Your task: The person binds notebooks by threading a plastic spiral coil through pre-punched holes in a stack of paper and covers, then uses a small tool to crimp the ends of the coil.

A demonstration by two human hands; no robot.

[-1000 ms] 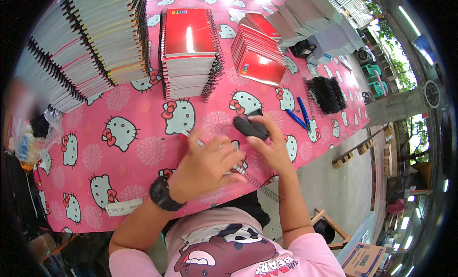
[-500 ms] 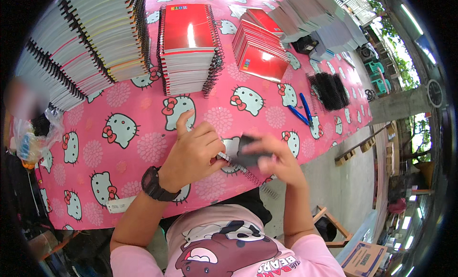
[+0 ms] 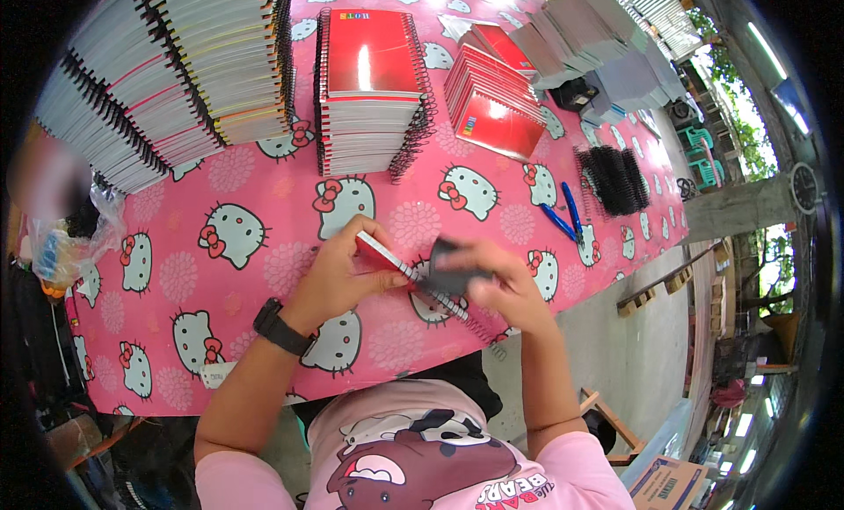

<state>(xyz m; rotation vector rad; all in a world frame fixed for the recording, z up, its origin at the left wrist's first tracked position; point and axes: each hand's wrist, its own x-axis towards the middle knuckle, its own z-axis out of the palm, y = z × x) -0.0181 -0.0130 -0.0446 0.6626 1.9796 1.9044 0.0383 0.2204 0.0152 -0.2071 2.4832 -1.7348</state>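
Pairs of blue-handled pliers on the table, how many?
1: the blue-handled pliers, lying between the right hand and the heaped black spiral coils. Others may be hidden.

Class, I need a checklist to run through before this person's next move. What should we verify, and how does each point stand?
1. Left hand holding the red notebook: ok.
2. Right hand holding the dark block by the notebook's coil edge: ok, though blurred.
3. Coil ending flush with the notebook: not ok; it sticks out past the near end.
4. Coil through every hole: cannot tell; partly covered and blurred.
5. Blue pliers on the table, clear of both hands: ok.
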